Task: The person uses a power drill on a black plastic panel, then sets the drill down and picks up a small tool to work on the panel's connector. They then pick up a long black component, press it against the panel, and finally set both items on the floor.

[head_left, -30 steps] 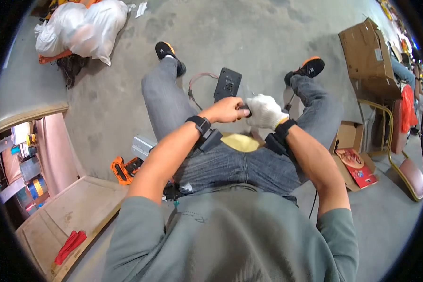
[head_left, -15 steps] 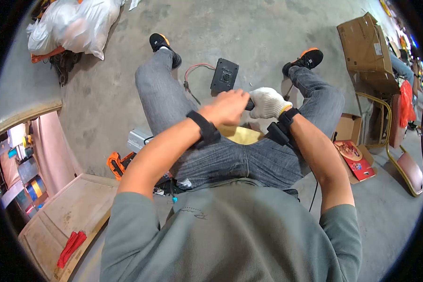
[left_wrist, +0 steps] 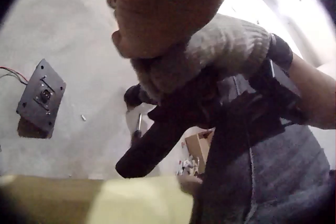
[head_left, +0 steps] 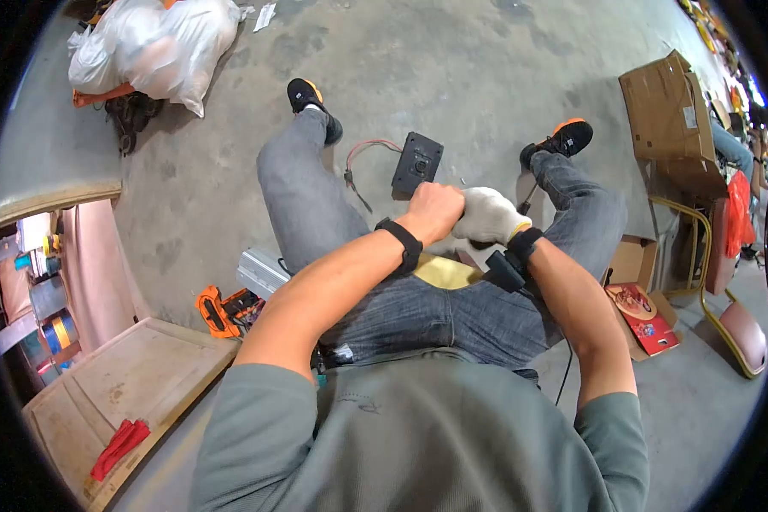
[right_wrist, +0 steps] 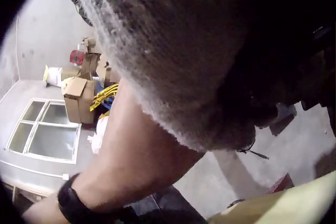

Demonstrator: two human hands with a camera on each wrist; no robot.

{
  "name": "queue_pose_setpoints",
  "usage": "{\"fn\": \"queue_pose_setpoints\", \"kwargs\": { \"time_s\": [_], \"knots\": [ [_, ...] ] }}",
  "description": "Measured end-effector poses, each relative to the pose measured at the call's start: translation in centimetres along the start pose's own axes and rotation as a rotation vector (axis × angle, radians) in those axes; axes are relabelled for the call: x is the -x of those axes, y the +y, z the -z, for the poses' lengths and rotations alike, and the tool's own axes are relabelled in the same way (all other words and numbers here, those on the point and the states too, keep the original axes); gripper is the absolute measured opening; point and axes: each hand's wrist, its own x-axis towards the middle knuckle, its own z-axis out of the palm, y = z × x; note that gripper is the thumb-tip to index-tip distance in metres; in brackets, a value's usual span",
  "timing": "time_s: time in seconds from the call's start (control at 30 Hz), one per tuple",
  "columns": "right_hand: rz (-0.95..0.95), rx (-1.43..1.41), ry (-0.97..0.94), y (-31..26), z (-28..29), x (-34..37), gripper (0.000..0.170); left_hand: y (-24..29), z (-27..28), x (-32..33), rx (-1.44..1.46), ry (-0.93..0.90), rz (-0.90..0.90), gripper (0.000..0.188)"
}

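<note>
In the head view my bare left hand (head_left: 435,209) is curled in a fist against my right hand (head_left: 486,215), which wears a white knit glove. Between them they grip a dark, elongated tool, mostly hidden from above. The left wrist view shows a blunt black part of the tool (left_wrist: 149,153) sticking out below the glove; I cannot tell what kind of tool it is. Beyond the hands, a black rectangular plate (head_left: 418,162) with a round centre and red and black wires lies on the floor. A yellow surface (head_left: 445,272) shows between my thighs.
A screwdriver (head_left: 527,203) lies near my right foot. An orange-and-black tool (head_left: 220,311) and a silver box (head_left: 263,271) sit by my left thigh. Cardboard boxes (head_left: 670,107) and a gold-framed chair (head_left: 706,247) stand right; white bags (head_left: 158,51) lie far left.
My left hand has turned over, its back now facing up and its fist closer against the glove. The black piece visible between the hands earlier is now covered. The head view has shifted slightly.
</note>
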Motion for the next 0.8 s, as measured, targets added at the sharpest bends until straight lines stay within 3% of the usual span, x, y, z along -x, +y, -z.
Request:
{"fn": "queue_pose_setpoints", "kwargs": {
  "time_s": [0.07,0.1,0.13,0.2,0.23,0.27,0.33,0.37,0.73,0.8],
  "knots": [
    [-0.029,0.14,-0.047,-1.3,0.2,0.2,0.026,-0.3,0.3,0.1,0.285,-0.417,0.244,0.012],
    [-0.018,0.318,-0.074,-2.0,0.1,0.1,0.026,-1.4,1.1,-0.8,0.616,-0.632,0.152,0.015],
    [-0.01,0.491,-0.112,-2.8,-0.2,0.5,0.025,-2.4,1.8,-1.6,0.848,-1.036,0.401,0.018],
    [-0.016,0.522,-0.136,-3.9,0.7,0.6,0.026,-3.3,0.8,-0.8,1.197,-1.115,0.439,0.019],
    [-0.02,0.507,-0.112,-3.9,1.1,0.5,0.027,-3.5,0.8,-0.6,1.103,-1.054,0.447,0.023],
    [-0.027,0.493,-0.087,-3.7,1.3,0.5,0.028,-4.0,1.2,-1.0,0.933,-1.064,0.394,0.04],
    [-0.058,0.464,-0.092,-2.2,1.5,0.1,0.026,-4.5,2.3,0.4,1.247,-0.664,0.501,0.052],
    [-0.08,0.422,-0.11,-1.6,1.6,-0.2,0.025,-5.0,2.0,0.5,1.133,-0.5,0.369,0.054],
    [-0.127,0.35,-0.118,-0.2,1.4,-0.2,0.027,-3.7,-1.0,1.2,1.003,-0.277,0.207,0.045],
    [-0.116,0.36,-0.092,-0.2,1.3,0.2,0.027,-3.9,-2.1,1.1,1.066,-0.326,0.228,0.04]
  ]
}}
